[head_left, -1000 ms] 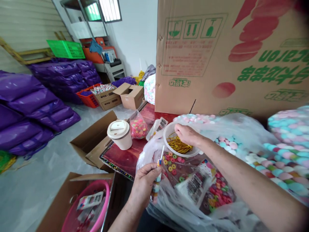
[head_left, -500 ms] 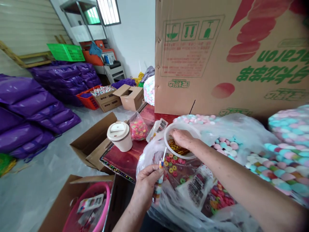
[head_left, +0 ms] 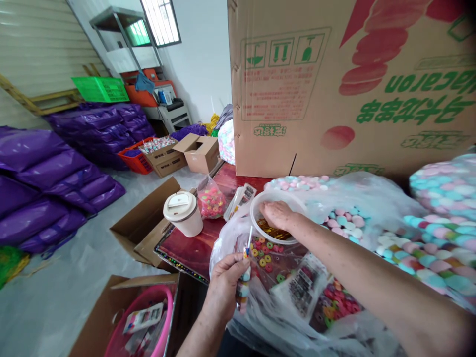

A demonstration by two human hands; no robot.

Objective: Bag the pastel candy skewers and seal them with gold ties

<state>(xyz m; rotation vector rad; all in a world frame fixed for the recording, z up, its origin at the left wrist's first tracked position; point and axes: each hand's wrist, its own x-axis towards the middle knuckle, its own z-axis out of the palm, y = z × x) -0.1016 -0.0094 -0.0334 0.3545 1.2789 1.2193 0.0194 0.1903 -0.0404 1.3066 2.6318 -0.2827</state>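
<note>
Right hand (head_left: 277,215): deeper in the bowl (head_left: 294,201) than a second ago, at the gold strips (head_left: 270,231) (grip hidden, cannot tell); a light pinch should suit.
Left hand (head_left: 228,280): pinching the wrapped stick (head_left: 243,290); best held steady.
Bowl: just beyond the stick.

Gold ties (head_left: 273,231), white bowl (head_left: 253,215), pink tub (head_left: 170,308)

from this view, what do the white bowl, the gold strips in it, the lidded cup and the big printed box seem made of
White bowl: probably plastic, smooth, its wall apparently translucent.
Gold strips: foil or metallized plastic, judging by the shine.
Lidded cup: perhaps plastic or coated paper, given its smooth off-white surface.
Printed box: cardboard, matte brown, staple-like marks along one edge.
</note>
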